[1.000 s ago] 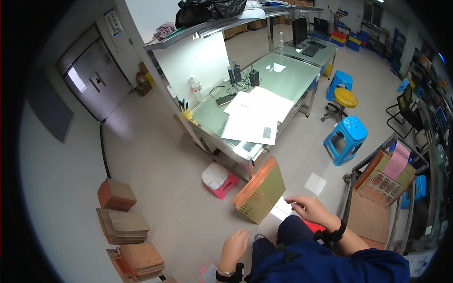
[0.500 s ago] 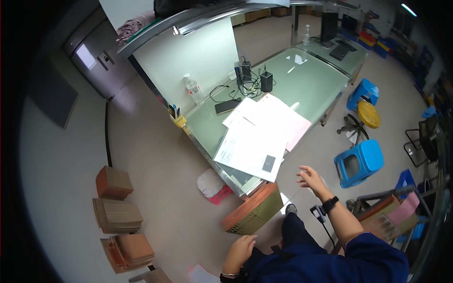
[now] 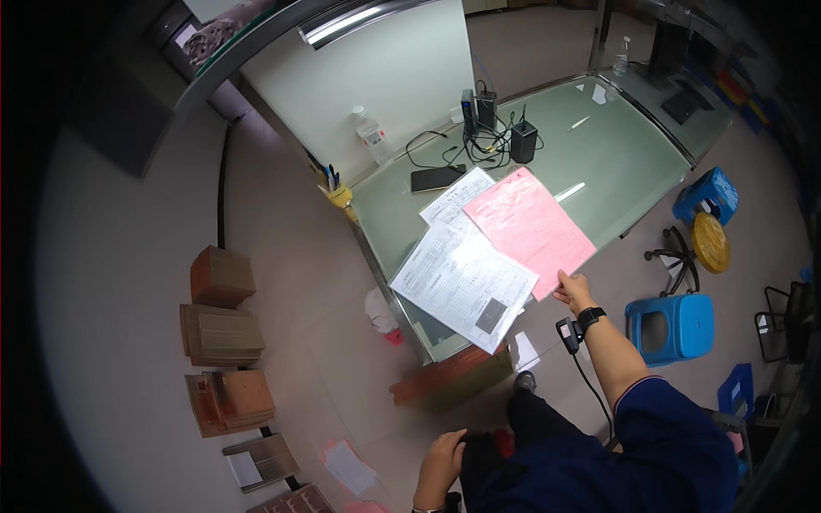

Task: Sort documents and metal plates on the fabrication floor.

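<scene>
My right hand (image 3: 573,292) reaches to the table's near right edge. Its thumb and fingers pinch the lower corner of a pink printed sheet (image 3: 532,232). Next to that sheet, a white printed form (image 3: 462,280) with a dark square near one corner lies at the table's near corner. Another white sheet (image 3: 457,198) shows partly from under the form. Low in the view, my left hand (image 3: 441,463) hangs beside my thigh, fingers loosely bent, with nothing seen in it. A black device on a cable (image 3: 568,335) is at my right wrist, beside a dark watch (image 3: 590,318).
On the glass-topped table (image 3: 590,184) are black boxes with tangled cables (image 3: 487,141), a dark phone (image 3: 436,178) and a plastic bottle (image 3: 373,137). A stack of reddish boards (image 3: 453,378) stands under the near corner. Blue stools (image 3: 676,329) stand to the right, board stacks (image 3: 224,333) left.
My right hand has moved forward from beside the table and taken the pink sheet's corner. My left hand stays low by my thigh. The view has shifted, bringing the table a little closer.
</scene>
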Available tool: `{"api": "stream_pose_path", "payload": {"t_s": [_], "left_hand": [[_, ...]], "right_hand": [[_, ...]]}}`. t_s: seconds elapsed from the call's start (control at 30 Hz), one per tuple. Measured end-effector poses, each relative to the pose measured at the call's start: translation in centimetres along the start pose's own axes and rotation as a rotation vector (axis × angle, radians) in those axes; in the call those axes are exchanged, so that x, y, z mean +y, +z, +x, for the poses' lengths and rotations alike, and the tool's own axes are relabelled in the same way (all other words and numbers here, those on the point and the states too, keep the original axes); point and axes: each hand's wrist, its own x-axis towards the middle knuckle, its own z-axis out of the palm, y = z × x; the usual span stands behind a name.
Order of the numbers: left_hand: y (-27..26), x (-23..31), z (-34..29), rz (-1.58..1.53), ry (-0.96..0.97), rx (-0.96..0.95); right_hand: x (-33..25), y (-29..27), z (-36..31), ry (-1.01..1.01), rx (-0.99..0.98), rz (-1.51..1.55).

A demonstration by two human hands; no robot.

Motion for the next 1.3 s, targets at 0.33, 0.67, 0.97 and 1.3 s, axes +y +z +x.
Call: {"api": "stream_pose_path", "payload": {"t_s": [0.33,0.67,0.97,1.3], "left_hand": [[-0.3,-4.4,-6.9,-0.040,-0.012,0.000],[-4.1,-8.8,-14.4,-0.041,-0.042,0.127],[-8.8,-14.3,-20.2,-0.369,-0.055,0.449],[-14.2,-15.3,-28.8,-0.955,-0.200,1.181]], "right_hand": [[0.9,-4.8,-1.5,-0.549,0.498,-0.053],[0.6,0.9,-20.4,-0.581,-0.044,0.353],[13.0,17.0,-38.2,-0.220,-0.919,0.235],[19.5,25.1,-55.5,0.173,-1.479,-0.119]]}}
